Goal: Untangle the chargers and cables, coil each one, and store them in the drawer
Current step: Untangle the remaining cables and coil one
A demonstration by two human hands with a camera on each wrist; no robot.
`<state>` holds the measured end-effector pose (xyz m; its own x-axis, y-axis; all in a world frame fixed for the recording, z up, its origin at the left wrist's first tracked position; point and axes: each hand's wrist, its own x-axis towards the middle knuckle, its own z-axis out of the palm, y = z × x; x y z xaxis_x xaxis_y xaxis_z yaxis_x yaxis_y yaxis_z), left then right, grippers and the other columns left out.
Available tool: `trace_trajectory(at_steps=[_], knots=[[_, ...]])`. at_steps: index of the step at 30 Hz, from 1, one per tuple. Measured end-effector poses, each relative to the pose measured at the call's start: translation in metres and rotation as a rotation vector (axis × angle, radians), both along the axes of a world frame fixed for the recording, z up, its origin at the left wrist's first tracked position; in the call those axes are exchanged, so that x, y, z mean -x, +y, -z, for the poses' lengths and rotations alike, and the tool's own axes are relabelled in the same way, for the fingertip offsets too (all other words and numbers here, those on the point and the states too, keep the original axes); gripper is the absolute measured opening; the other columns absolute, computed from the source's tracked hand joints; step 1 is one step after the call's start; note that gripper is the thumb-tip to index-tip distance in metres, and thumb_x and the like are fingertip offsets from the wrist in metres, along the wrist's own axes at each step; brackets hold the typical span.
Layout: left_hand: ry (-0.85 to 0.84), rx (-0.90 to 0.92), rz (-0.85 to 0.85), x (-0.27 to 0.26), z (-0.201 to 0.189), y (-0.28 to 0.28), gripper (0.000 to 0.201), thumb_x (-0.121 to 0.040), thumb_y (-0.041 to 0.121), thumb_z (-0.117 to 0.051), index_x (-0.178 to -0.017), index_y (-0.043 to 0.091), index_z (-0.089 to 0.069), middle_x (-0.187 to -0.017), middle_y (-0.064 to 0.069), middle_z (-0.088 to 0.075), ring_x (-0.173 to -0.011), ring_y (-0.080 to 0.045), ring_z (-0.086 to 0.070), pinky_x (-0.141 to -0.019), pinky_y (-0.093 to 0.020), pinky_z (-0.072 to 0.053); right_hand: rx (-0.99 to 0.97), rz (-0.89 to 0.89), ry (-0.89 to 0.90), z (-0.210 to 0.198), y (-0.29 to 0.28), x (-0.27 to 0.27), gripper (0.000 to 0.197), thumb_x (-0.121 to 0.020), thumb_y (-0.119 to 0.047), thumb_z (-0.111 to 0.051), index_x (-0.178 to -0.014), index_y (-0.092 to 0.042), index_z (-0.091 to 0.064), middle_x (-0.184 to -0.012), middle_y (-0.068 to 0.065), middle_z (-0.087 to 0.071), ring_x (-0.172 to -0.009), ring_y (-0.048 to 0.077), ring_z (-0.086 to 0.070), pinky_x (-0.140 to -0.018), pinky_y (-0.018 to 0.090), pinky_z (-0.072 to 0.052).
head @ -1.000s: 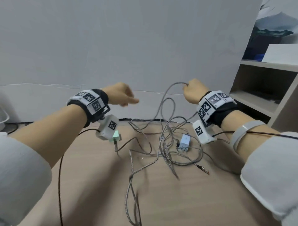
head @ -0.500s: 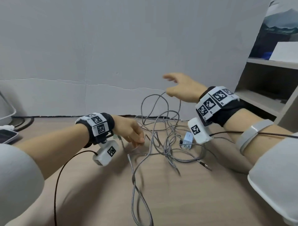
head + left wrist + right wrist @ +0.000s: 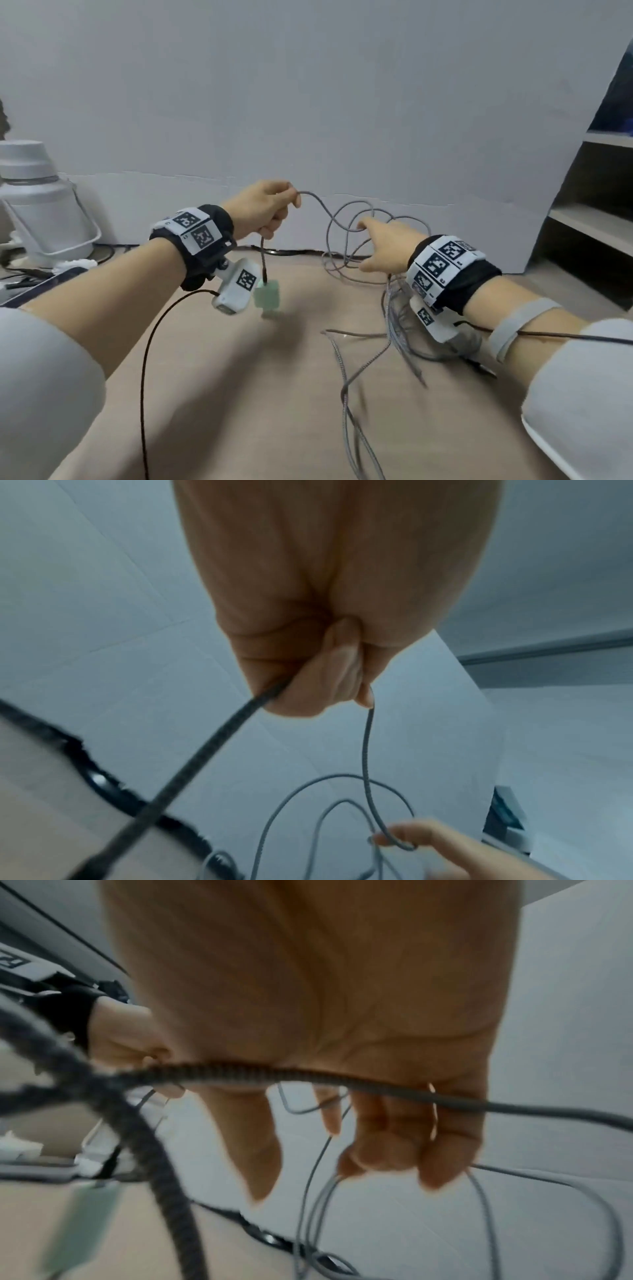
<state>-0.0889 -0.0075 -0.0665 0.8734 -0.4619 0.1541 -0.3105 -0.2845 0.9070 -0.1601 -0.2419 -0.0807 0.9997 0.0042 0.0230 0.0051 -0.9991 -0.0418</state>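
My left hand (image 3: 270,209) is raised above the wooden table (image 3: 239,394) and grips a grey braided cable (image 3: 318,205). The short end hangs from that fist with a pale green charger (image 3: 267,298) dangling just over the table. In the left wrist view the left hand (image 3: 325,669) is a closed fist round the cable (image 3: 366,750). To the right, my right hand (image 3: 383,246) reaches into the lifted loops (image 3: 346,219). Its fingers (image 3: 441,1150) are curled, with thin cable strands (image 3: 315,1177) running between them. The rest of the tangle (image 3: 394,329) lies under my right wrist.
A white jug (image 3: 37,205) and a dark flat device (image 3: 41,284) sit at the far left. A shelf unit (image 3: 589,226) stands on the right. A white wall panel (image 3: 308,102) closes the back, with a black cord (image 3: 291,252) along its foot.
My left hand took hold of the cable at the table and rose, lifting the green charger. My right hand, open in the air before, dropped into the loops. The view has turned left.
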Motion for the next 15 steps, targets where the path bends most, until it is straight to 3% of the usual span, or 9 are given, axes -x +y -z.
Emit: trace_trajectory(at_steps=[3,5,6,9,11,13,15], knots=[[-0.017,0.099,-0.007,0.008,-0.012,-0.003,0.028,-0.11,0.025,-0.036,-0.09,0.016,-0.054,-0.057,0.008,-0.03,-0.046,-0.009,-0.022,-0.038,-0.017,-0.02,-0.354,-0.059,-0.321,-0.013,0.011,-0.006,0.037,-0.08,-0.031,-0.068,-0.115,-0.025,-0.057,-0.128,0.003,-0.046,-0.121,0.023,-0.044,-0.09,0.032,-0.038],[-0.021,0.144,0.014,0.015,-0.019,-0.005,0.028,-0.109,0.024,-0.037,-0.091,0.015,-0.056,-0.058,0.009,-0.029,-0.047,-0.008,-0.021,-0.037,-0.017,-0.019,-0.732,-0.134,-0.497,-0.025,0.025,-0.003,0.029,-0.074,-0.036,-0.068,-0.099,-0.029,-0.054,-0.124,0.001,-0.051,-0.117,0.018,-0.051,-0.09,0.03,-0.043],[-0.023,0.152,0.029,0.019,-0.022,-0.006,0.028,-0.109,0.024,-0.038,-0.091,0.014,-0.057,-0.058,0.009,-0.029,-0.047,-0.008,-0.021,-0.037,-0.017,-0.019,-0.83,-0.164,-0.566,-0.029,0.031,0.001,0.033,-0.073,-0.035,-0.068,-0.101,-0.029,-0.051,-0.123,0.0,-0.052,-0.116,0.016,-0.053,-0.09,0.028,-0.045],[-0.035,0.162,0.052,0.027,-0.027,-0.004,0.03,-0.108,0.027,-0.042,-0.091,0.011,-0.06,-0.056,0.01,-0.03,-0.047,-0.007,-0.022,-0.038,-0.016,-0.02,-0.677,-0.297,-0.574,-0.031,0.049,0.005,0.057,-0.077,-0.033,-0.069,-0.127,-0.031,-0.042,-0.126,-0.008,-0.051,-0.116,0.015,-0.052,-0.101,0.033,-0.042],[-0.043,0.176,0.058,0.028,-0.029,-0.001,0.032,-0.108,0.029,-0.044,-0.09,0.009,-0.06,-0.056,0.01,-0.029,-0.047,-0.007,-0.022,-0.039,-0.016,-0.02,-0.618,-0.307,-0.437,-0.028,0.061,0.002,0.061,-0.082,-0.03,-0.067,-0.138,-0.03,-0.041,-0.11,-0.01,-0.065,-0.09,0.009,-0.064,-0.092,0.03,-0.048],[-0.041,0.231,0.045,0.025,-0.03,0.004,0.032,-0.108,0.03,-0.045,-0.086,0.011,-0.058,-0.056,0.01,-0.028,-0.047,-0.007,-0.021,-0.039,-0.017,-0.019,-0.595,-0.265,-0.387,-0.023,0.063,-0.006,0.04,-0.09,-0.021,-0.062,-0.129,-0.023,-0.055,-0.076,-0.006,-0.07,-0.061,0.0,-0.063,-0.068,0.022,-0.049],[-0.008,0.328,0.015,0.017,-0.031,0.014,0.031,-0.107,0.03,-0.046,-0.082,0.014,-0.055,-0.056,0.011,-0.027,-0.048,-0.007,-0.02,-0.038,-0.016,-0.018,-0.565,-0.241,-0.403,-0.018,0.056,-0.014,0.018,-0.094,-0.017,-0.057,-0.11,-0.023,-0.066,-0.056,-0.005,-0.064,-0.049,0.001,-0.059,-0.059,0.024,-0.043]])
